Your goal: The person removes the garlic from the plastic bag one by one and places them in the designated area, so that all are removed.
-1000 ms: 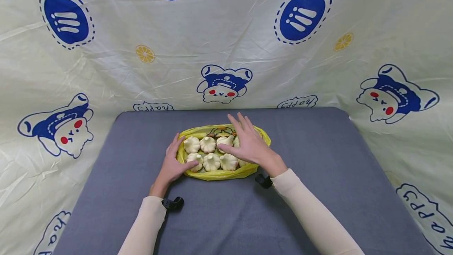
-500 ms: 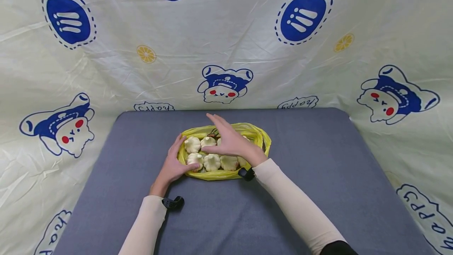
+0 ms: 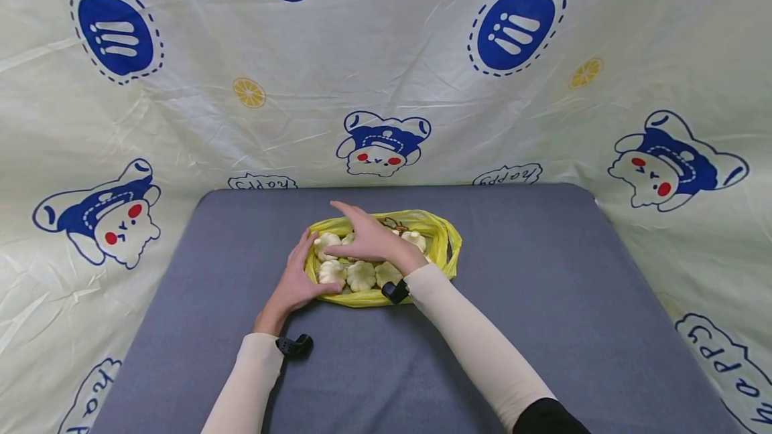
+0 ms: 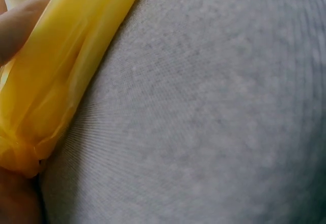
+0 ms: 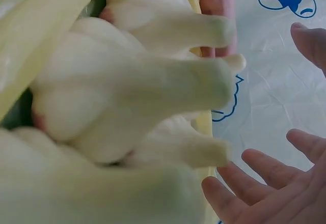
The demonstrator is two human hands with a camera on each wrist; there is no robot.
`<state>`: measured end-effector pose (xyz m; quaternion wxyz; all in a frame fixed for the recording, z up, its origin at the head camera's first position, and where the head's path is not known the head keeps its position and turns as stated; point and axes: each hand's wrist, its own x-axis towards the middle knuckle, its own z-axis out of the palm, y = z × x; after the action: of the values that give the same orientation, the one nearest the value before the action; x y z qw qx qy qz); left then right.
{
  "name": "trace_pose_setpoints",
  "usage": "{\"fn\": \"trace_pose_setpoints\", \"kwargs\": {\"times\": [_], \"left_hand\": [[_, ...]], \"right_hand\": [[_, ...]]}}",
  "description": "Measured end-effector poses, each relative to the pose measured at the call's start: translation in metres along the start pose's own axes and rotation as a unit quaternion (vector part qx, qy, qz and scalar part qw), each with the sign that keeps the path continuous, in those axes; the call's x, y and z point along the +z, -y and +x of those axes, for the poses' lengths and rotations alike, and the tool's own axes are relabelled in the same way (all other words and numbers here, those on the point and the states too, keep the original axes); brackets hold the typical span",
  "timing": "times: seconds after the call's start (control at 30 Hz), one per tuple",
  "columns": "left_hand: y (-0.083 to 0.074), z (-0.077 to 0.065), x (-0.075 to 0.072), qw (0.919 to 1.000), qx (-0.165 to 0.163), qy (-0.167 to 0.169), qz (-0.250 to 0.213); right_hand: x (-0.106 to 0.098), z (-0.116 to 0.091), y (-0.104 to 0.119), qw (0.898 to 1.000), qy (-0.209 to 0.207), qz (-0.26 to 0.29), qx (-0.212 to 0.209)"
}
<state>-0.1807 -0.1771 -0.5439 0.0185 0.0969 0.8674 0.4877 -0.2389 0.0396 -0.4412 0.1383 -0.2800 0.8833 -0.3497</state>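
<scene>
Several white garlic bulbs (image 3: pixel 361 276) with thick stem stubs sit in rows inside a yellow plastic bag (image 3: pixel 362 299), whose mouth is spread wide. My left hand (image 3: pixel 295 280) holds the bag's left end, thumb over the front rim and fingers along the outer side. In the left wrist view, the thumb (image 4: pixel 20 25) lies over the yellow plastic (image 4: pixel 46 91). Above the bulbs hovers my right hand (image 3: pixel 370 236), fingers spread and holding nothing; it hides some bulbs. Close up in the right wrist view, bulbs (image 5: pixel 97 86) stand beside the spread fingers (image 5: pixel 270 170).
A grey cloth-covered table (image 3: pixel 543 300) extends around the bag on all sides. Behind it hangs a pale curtain (image 3: pixel 416 79) with blue printed cartoons. Each wrist carries a small black camera (image 3: pixel 295 347). Something dark and orange (image 3: pixel 395 224) shows at the bag's back edge.
My right hand has moved left over the bulbs, from the bag's right half towards its left half, uncovering the right end. My left hand has stayed at the bag's left end.
</scene>
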Motion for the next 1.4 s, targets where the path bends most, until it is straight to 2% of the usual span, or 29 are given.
{"fn": "trace_pose_setpoints", "kwargs": {"times": [0.23, 0.5, 0.83, 1.4], "left_hand": [[0.001, 0.001, 0.000, 1.0000, -0.001, 0.006, 0.003], [-0.001, 0.000, -0.001, 0.9999, 0.006, 0.008, 0.000], [0.000, 0.000, -0.001, 0.9999, 0.005, 0.009, 0.007], [-0.001, 0.000, -0.001, 0.9999, 0.012, 0.007, 0.005]], "right_hand": [[0.011, 0.011, 0.001, 1.000, 0.023, 0.013, -0.008], [0.018, 0.022, -0.003, 0.999, 0.046, -0.003, -0.001], [0.027, 0.032, -0.009, 0.999, 0.037, -0.022, 0.019], [0.037, 0.041, -0.007, 0.999, 0.018, -0.044, 0.010]]}}
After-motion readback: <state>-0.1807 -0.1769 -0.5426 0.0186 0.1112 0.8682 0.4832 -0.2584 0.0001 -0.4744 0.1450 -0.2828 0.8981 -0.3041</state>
